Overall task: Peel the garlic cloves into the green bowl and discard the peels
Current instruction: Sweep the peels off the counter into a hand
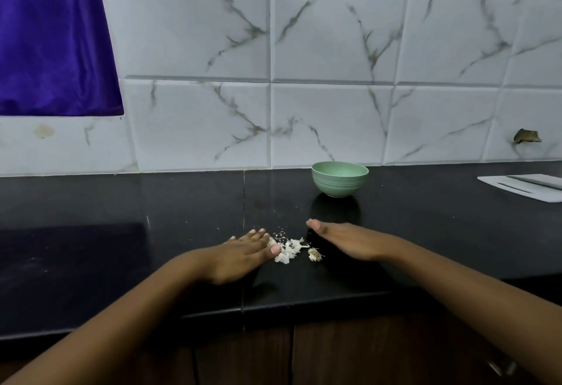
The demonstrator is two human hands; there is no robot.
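A small heap of white garlic peels [288,250] lies on the black counter [152,202], with a dry root end [314,254] just to its right and tiny flakes behind it. My left hand [243,255] rests flat on the counter, fingers touching the left side of the peels. My right hand [346,240] stands on its edge to the right of the peels, fingers straight, holding nothing. The green bowl [339,178] stands behind the hands near the wall. Its inside is hidden from here.
A white paper with a grey flat object on it [529,186] lies at the far right of the counter. A marble-tiled wall [304,96] rises behind, with a purple cloth [51,38] at the upper left. The counter's front edge runs above dark cabinet doors [304,354].
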